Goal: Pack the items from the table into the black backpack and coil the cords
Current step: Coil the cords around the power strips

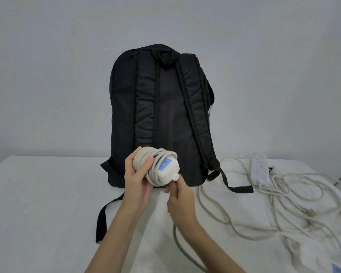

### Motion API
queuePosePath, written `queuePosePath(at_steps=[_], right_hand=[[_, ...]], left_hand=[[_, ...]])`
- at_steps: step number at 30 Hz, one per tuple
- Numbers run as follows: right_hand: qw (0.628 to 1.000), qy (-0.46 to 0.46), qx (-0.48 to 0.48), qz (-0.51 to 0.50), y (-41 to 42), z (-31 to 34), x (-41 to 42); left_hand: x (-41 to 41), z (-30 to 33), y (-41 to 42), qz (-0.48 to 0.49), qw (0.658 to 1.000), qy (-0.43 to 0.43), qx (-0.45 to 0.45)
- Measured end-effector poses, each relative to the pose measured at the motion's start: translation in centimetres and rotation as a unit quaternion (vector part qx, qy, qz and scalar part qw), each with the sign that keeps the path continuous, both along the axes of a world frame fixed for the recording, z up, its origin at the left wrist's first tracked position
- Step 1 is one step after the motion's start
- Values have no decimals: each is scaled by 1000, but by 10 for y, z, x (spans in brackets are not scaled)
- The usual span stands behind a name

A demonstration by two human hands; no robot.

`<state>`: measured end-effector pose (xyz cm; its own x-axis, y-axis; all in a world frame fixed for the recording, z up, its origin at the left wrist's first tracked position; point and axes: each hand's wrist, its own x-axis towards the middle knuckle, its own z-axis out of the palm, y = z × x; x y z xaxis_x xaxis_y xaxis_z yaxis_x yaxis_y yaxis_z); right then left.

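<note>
backpack (161, 115) stood upright at the back of the table (37, 203), against the wall (47, 66), straps toward the person. left hand (138, 182) and right hand (180, 201) sat in front of it, wound cord bundle (158, 166) between them. to the right: power strip (260, 169), loose cords (283, 209) sprawled on the table.

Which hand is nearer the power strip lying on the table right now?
Right. The right hand is below the wrapped adapter, apart from the power strip but on its side. The left hand grips the adapter farther away, in front of the backpack.
</note>
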<state>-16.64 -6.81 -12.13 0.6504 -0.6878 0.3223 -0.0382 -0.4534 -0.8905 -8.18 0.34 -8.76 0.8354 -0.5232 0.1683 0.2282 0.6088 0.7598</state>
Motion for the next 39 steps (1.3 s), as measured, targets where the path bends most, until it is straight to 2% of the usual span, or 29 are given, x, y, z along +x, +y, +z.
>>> queuePosePath(at_steps=[2,4,6,8,10,12,15,18,21,27,31,33,36,39], right_hand=[[999,23,39,7,21,4,-8],[988,57,130,58,39,6,-16],[982,104,127,89,52,4,-23],[977,183,-2,107,55,7,-30],[935,281,-172,132,52,20,-36],[898,318,-267,145,41,38,-41],[868,264,-387,163,19,67,-41],[846,140,-501,114,-10,88,-33],[871,61,-469,132,-31,105,-27],[937,27,-280,206,-46,139,-13],[949,14,-117,291,-54,145,-8],[952,-13,-39,304,-62,139,-7],[960,-52,18,275,-63,121,-6],[979,-92,8,179,-56,92,-4]], left_hand=[[-2,1,-2,17,1000,4,-16],[-1,1,-2,36,999,-5,-14],[-2,1,-2,68,998,6,3],[-1,-1,-1,117,993,21,19],[1,-7,1,150,988,-6,34],[4,-10,5,156,986,-40,55],[5,-9,8,141,976,-135,101],[-4,-3,5,92,969,-199,116],[-11,0,2,36,970,-220,100],[-23,7,-3,-105,985,-120,67],[-29,18,0,-151,988,-29,19],[-27,20,2,-149,987,-55,29],[-25,14,1,-123,988,-69,62],[-20,8,-1,-86,992,-67,57]])
